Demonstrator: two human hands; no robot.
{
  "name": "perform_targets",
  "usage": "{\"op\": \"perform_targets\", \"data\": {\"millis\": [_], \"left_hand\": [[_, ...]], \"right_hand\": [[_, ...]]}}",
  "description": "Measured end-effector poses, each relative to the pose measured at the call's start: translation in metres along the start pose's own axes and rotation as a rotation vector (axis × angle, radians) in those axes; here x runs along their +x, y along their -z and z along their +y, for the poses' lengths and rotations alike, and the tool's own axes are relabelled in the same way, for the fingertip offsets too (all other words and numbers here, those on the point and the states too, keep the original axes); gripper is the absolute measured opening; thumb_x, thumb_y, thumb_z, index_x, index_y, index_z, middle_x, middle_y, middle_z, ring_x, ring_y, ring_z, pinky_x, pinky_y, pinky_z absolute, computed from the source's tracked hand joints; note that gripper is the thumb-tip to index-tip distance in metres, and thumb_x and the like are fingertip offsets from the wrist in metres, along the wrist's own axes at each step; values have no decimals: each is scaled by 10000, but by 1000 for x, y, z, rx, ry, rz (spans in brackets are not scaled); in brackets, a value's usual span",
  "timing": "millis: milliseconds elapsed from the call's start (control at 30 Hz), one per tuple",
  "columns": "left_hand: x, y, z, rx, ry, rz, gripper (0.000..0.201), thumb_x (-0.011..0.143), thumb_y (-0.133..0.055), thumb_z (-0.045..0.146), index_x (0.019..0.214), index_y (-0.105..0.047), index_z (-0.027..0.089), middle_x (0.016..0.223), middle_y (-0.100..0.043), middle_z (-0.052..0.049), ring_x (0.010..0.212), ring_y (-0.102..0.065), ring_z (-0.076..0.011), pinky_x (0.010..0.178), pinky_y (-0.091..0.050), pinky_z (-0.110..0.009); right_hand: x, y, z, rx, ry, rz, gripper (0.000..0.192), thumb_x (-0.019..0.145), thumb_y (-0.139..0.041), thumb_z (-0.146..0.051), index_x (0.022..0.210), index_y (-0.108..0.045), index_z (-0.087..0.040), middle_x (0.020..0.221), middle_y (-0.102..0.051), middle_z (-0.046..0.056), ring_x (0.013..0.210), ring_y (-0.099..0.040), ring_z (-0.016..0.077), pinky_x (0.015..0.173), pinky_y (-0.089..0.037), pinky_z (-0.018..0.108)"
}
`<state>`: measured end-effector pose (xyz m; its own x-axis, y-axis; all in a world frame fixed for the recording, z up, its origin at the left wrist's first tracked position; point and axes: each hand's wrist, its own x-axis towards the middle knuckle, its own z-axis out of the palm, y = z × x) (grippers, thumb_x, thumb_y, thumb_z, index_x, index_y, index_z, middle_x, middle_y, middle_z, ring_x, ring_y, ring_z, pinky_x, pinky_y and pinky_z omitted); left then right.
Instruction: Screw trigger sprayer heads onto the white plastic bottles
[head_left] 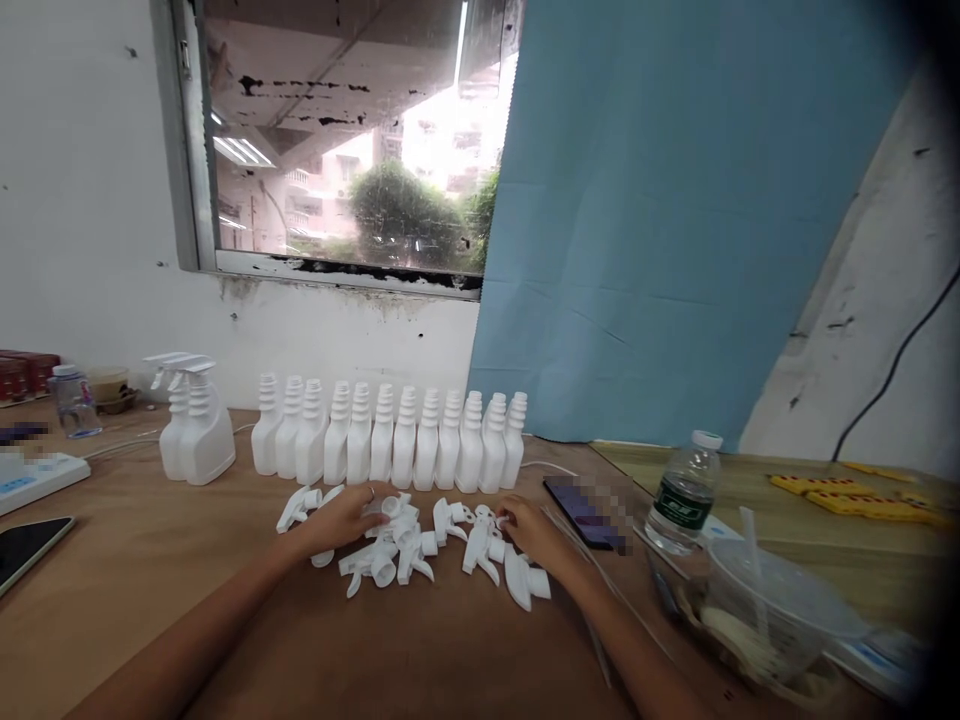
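Note:
A loose pile of white trigger spray heads (384, 570) lies on the brown table in front of me. At the pile's left side is my left hand (349, 515), a ring on one finger, its bent fingers closed at a spray head (391, 508). My right hand (532, 530) reaches in from the right, fingertips pinched at a small white spray head part (487, 520). Below that hand lies another spray head (519, 580). Behind the pile stands a row of white bottles (405, 450) without heads. Two white spray bottles (199, 430) with heads on stand at left.
A phone (585, 512) and a cable lie right of my right hand. Farther right stand a water bottle (681, 500) and a clear plastic tub (780, 600) with a straw. At left are another phone (30, 550), a power strip (45, 478) and a small bottle (73, 402).

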<state>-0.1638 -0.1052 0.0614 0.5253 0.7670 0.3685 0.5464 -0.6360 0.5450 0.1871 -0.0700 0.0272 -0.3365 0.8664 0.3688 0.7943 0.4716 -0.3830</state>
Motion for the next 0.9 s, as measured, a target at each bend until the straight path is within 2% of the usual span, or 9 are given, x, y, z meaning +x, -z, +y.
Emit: {"op": "perform_targets", "data": {"millis": [133,200,267,367,533,600,700,800,900], "left_hand": [[-2,13,13,-29,47,122,368,945,-428,377,1264,-514,214,1294,-571,-85,1063,-579,-233,931,-463,-356],[-8,21,27,-33,87,172,381,960,-399,404,1281,-497,223,1248,-587,-74,975,-590,-220,888,-480,-349],[-21,24,44,-35,112,173,391,964,-399,419,1294,-493,232,1215,-602,-59,990,-580,-223,917,-463,-351],[-47,14,71,-78,124,86,393,962,-425,412,1306,-494,235,1265,-588,-56,1124,-541,-241,998,-412,-346],[-81,-25,94,-186,163,-71,369,972,-427,398,1324,-498,312,1287,-590,-16,1155,-542,-226,1017,-407,-321],[-85,-37,96,-212,174,-104,383,972,-431,392,1346,-482,328,1322,-568,-7,1189,-522,-224,1042,-388,-328],[-85,-46,95,-232,162,-139,428,961,-460,378,1387,-449,335,1387,-523,1,1246,-482,-231,1079,-348,-343],[-81,-46,98,-293,155,-190,457,938,-510,351,1390,-453,324,1351,-561,3,1213,-513,-233,1054,-372,-334],[-79,-44,100,-361,184,-211,445,917,-539,319,1359,-487,300,1274,-609,0,1145,-551,-221,1011,-401,-315]], "right_hand": [[-1,10,-10,35,6,54,152,780,-469,-147,736,-613,-164,788,-640,61,752,-586,194,703,-440,286],[-2,17,-16,53,13,83,155,807,-467,-185,749,-609,-165,782,-636,58,735,-580,191,701,-442,291],[-6,24,-26,77,31,112,168,834,-468,-221,778,-617,-167,782,-636,56,726,-578,191,698,-446,296],[-21,31,-49,141,79,183,185,876,-479,-265,817,-634,-181,774,-646,48,699,-577,186,661,-452,290],[-64,21,-105,309,188,250,135,919,-517,-260,860,-629,-212,852,-666,38,772,-615,175,712,-484,260],[-80,11,-125,372,235,245,112,924,-518,-221,871,-616,-222,847,-659,26,784,-625,163,721,-494,237],[-94,-4,-143,418,341,243,131,918,-502,-140,919,-597,-231,875,-653,20,821,-633,150,748,-502,215],[-97,-15,-150,404,438,229,194,903,-486,-82,967,-592,-232,905,-651,26,847,-636,150,789,-510,221],[-97,-18,-153,382,451,163,225,896,-464,-57,976,-591,-224,926,-646,37,870,-635,153,819,-517,232]]}}
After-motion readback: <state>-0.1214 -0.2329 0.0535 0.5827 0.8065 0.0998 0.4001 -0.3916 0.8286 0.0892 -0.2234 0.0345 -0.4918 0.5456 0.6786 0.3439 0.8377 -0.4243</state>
